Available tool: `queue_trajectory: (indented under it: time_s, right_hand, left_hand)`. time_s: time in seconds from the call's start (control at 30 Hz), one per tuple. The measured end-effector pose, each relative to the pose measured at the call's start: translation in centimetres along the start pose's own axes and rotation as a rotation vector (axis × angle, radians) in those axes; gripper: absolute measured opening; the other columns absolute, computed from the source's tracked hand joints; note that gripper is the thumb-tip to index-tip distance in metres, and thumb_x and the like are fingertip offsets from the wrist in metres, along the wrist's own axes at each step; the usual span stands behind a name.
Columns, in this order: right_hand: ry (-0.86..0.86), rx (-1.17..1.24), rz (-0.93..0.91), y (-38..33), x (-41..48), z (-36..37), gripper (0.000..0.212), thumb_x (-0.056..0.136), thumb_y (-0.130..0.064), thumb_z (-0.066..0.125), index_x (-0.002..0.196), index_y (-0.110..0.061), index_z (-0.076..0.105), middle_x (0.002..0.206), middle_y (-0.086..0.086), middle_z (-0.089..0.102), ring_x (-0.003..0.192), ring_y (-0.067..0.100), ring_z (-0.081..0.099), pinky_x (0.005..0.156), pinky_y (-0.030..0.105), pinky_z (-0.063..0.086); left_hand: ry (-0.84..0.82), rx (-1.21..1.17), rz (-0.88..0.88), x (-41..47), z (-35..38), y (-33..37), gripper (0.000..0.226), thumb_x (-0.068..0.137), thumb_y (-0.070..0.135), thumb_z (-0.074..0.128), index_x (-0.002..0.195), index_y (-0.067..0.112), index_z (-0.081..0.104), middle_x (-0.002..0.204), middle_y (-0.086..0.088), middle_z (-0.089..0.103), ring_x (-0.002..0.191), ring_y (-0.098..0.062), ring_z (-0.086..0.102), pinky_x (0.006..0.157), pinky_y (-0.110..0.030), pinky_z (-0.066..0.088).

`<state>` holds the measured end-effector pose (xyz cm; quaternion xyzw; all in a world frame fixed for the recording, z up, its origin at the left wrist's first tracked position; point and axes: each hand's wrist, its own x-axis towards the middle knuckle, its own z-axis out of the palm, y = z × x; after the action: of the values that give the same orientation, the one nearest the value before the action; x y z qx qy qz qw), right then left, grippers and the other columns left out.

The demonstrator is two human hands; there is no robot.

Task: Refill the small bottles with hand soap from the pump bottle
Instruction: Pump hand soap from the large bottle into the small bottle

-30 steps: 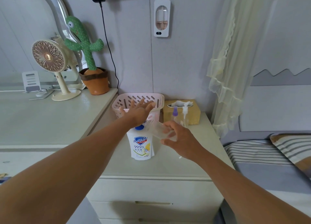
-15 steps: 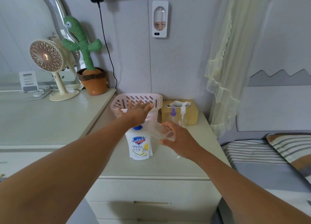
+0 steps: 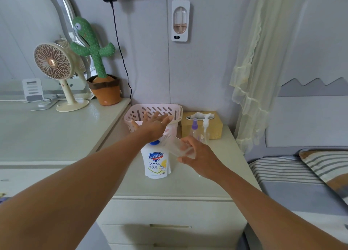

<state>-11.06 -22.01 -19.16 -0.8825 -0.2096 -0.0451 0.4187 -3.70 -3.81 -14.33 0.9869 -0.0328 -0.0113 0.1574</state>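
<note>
Poses unchanged from earlier frame. Left hand (image 3: 153, 126) flat, fingers spread, lay atop pump bottle (image 3: 156, 161), frame centre. Right hand (image 3: 199, 159) gripped small bottle (image 3: 176, 146) beside it; long axis diagonal, mouth toward upper left.

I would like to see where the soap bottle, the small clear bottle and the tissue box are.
soap bottle (image 3: 156, 162): head view, front label.
small clear bottle (image 3: 172, 144): head view, tilted clear body.
tissue box (image 3: 216, 131): head view, front face, right part.

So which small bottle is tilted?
The clear bottle in the right hand; the purple-capped bottle and white-pump bottle stand upright by the tissue box.
</note>
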Motion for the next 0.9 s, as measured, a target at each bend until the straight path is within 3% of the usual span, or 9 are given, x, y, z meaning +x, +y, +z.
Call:
queue_trajectory:
  time_s: [0.03, 0.2, 0.37, 0.5, 0.9]
  right_hand:
    - [-0.004, 0.006, 0.006, 0.0, -0.1, 0.2, 0.042, 0.082, -0.027, 0.069, 0.118, -0.026, 0.048, 0.111, -0.010, 0.055, 0.093, 0.008, 0.056, 0.068, 0.009, 0.038]
    - [-0.002, 0.004, 0.002, -0.3, -0.1, -0.1, 0.042, 0.083, -0.028, 0.069, 0.119, -0.027, 0.047, 0.110, -0.012, 0.053, 0.093, 0.007, 0.055, 0.069, 0.009, 0.037]
    - [0.011, -0.017, -0.003, -0.4, 0.3, -0.2, 0.043, 0.083, -0.030, 0.069, 0.119, -0.031, 0.046, 0.108, -0.015, 0.050, 0.092, 0.005, 0.054, 0.070, 0.007, 0.037]
    - [-0.003, -0.001, 0.003, -0.1, 0.0, 0.3, 0.042, 0.083, -0.028, 0.069, 0.118, -0.028, 0.047, 0.107, -0.013, 0.052, 0.091, 0.005, 0.054, 0.069, 0.008, 0.037]
    - [0.006, 0.005, 0.004, -0.6, 0.1, 0.0, 0.041, 0.083, -0.029, 0.068, 0.117, -0.030, 0.046, 0.106, -0.013, 0.052, 0.091, 0.004, 0.054, 0.072, 0.010, 0.040]
  left_hand:
    - [-0.004, -0.006, -0.008, 0.2, 0.3, -0.3, 0.077, 0.083, 0.076, -0.003, 0.147, 0.039, 0.017, 0.158, 0.005, -0.001, 0.144, -0.024, -0.016, 0.106, -0.061, -0.019]
    - [-0.009, 0.037, -0.001, -0.3, -0.8, 0.3, 0.056, 0.096, 0.058, 0.007, 0.148, 0.038, 0.013, 0.158, 0.003, -0.005, 0.143, -0.026, -0.017, 0.106, -0.060, -0.018]
    - [-0.002, 0.027, 0.008, 1.0, -0.9, -0.6, 0.076, 0.080, 0.077, -0.004, 0.146, 0.044, 0.013, 0.158, 0.003, -0.001, 0.142, -0.027, -0.021, 0.107, -0.065, -0.015]
    - [0.014, 0.017, -0.015, -0.4, -0.2, 0.1, 0.057, 0.095, 0.060, 0.007, 0.148, 0.039, 0.015, 0.158, 0.005, -0.004, 0.144, -0.024, -0.016, 0.104, -0.061, -0.019]
    - [0.035, 0.068, 0.004, 0.1, -0.9, -0.2, 0.054, 0.095, 0.061, 0.007, 0.146, 0.045, 0.010, 0.158, 0.006, -0.009, 0.142, -0.028, -0.021, 0.104, -0.066, -0.018]
